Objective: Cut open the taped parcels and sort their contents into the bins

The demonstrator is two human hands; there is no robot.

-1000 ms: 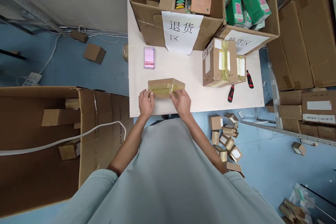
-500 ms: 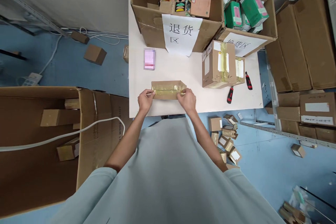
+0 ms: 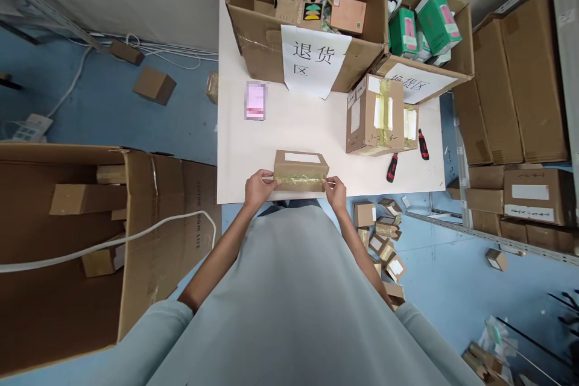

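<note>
A small cardboard box (image 3: pixel 301 169) lies at the front edge of the white table (image 3: pixel 289 126), with a white label on its upper face and shiny yellowish tape along the side nearest me. My left hand (image 3: pixel 260 187) pinches the left end of the box near the tape. At the right end, my right hand (image 3: pixel 335 191) has its fingers closed on the box's corner. The taped side is tilted toward my body.
Two large open boxes, one with cartons (image 3: pixel 312 63) and one with green packs (image 3: pixel 423 81), stand at the back. Taped boxes (image 3: pixel 375 114), two red-black cutters (image 3: pixel 392 167) (image 3: pixel 423 145) and a pink item (image 3: pixel 256 101) share the table. A big open box (image 3: pixel 154 223) stands left.
The small box has turned so its labelled face shows and its taped side faces me. Both hands have moved closer to my body with it and slightly right.
</note>
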